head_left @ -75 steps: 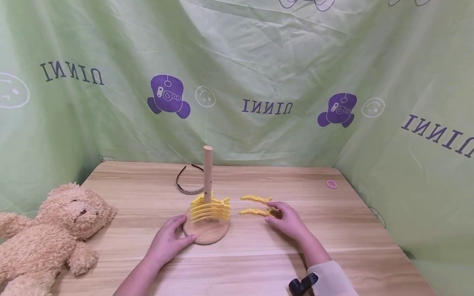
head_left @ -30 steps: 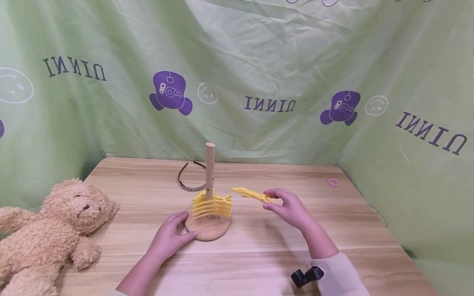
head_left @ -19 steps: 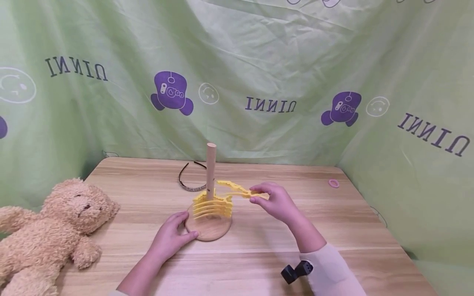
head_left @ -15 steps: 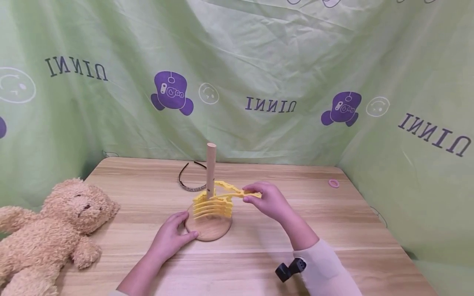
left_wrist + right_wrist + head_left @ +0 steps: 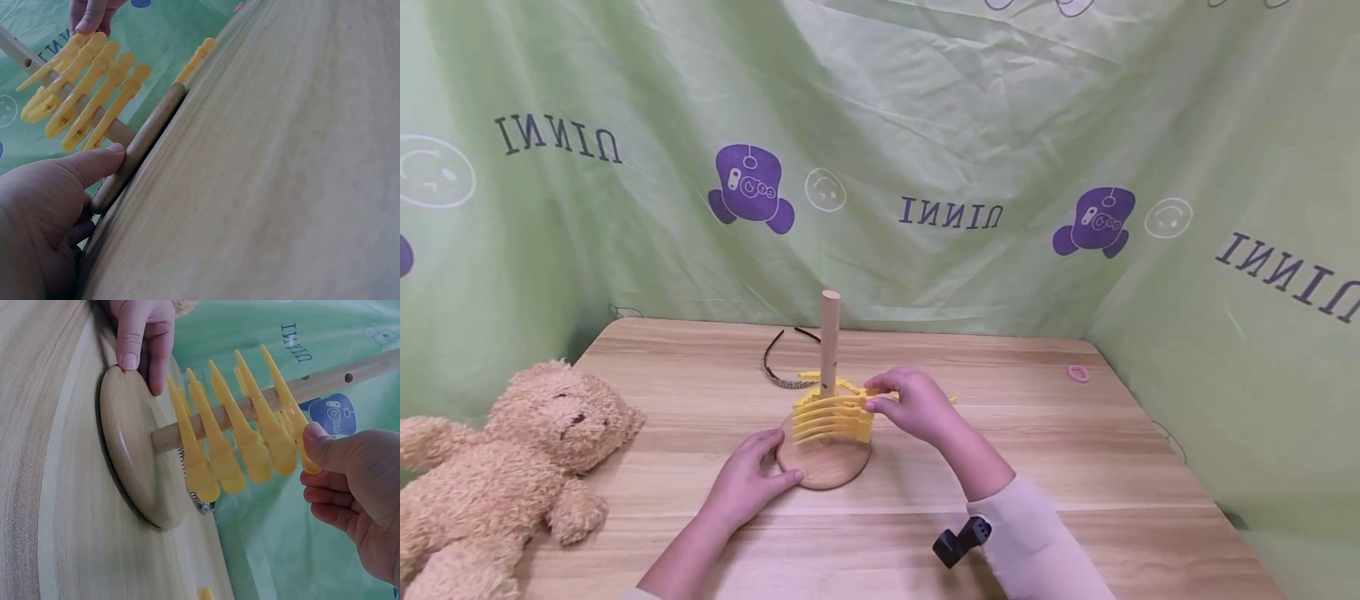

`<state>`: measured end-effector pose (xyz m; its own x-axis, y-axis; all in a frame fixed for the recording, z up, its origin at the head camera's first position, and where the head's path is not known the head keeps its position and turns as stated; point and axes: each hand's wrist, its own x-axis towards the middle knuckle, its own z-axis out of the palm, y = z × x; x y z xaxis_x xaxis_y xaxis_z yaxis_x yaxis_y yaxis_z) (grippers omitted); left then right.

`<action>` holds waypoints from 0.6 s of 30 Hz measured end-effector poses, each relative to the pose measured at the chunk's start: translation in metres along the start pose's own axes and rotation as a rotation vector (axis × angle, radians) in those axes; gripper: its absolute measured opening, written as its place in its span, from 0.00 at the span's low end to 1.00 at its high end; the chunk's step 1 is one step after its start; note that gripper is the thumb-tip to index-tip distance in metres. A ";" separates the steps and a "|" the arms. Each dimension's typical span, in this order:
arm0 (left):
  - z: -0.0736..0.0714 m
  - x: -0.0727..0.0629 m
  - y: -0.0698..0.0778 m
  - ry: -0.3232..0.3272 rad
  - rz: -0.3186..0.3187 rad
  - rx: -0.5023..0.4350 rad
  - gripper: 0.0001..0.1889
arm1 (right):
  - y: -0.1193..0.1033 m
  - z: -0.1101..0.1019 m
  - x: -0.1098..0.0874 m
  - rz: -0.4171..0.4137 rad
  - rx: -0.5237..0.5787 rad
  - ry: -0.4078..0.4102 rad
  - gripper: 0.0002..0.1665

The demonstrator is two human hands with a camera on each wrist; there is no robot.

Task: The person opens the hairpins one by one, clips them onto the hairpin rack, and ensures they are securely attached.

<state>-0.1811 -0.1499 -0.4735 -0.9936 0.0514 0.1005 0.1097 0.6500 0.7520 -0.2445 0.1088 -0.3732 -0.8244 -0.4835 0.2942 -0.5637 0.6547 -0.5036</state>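
A wooden post [image 5: 830, 337] stands upright on a round wooden base [image 5: 823, 471]. Several yellow alligator hair clips [image 5: 831, 427] are clamped around its lower part, one above another. My left hand [image 5: 745, 479] grips the base's left rim, thumb on top and fingers curled at the edge. With thumb and fingertips my right hand [image 5: 913, 404] pinches the tail of the topmost yellow clip [image 5: 284, 394], whose arms lie on both sides of the post. In the left wrist view, one more yellow clip [image 5: 195, 59] lies on the table beyond the base.
A dark beaded headband [image 5: 782, 379] lies behind the stand. At the far right is a pink hair tie [image 5: 1078, 373]. A teddy bear [image 5: 550, 450] lies along the table's left side. Green printed cloth [image 5: 880, 275] hangs around the wooden table [image 5: 1075, 517].
My right hand has lifted a yellow clip from the table and carried it left, its arms spread, onto the post above the others. My left hand has stayed on the base.
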 end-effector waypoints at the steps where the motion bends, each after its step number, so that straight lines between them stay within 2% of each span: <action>1: 0.000 0.000 0.000 0.002 0.000 0.001 0.39 | 0.000 0.000 0.000 0.000 -0.006 -0.002 0.14; 7: 0.001 -0.001 0.000 0.026 0.026 0.017 0.39 | -0.002 0.001 0.001 -0.010 -0.019 -0.024 0.15; 18: 0.000 -0.001 0.001 0.011 0.016 0.009 0.40 | -0.002 0.001 -0.001 -0.023 0.007 -0.058 0.19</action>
<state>-0.1803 -0.1494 -0.4731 -0.9914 0.0532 0.1195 0.1249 0.6561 0.7442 -0.2426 0.1070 -0.3728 -0.8069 -0.5312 0.2582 -0.5817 0.6392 -0.5030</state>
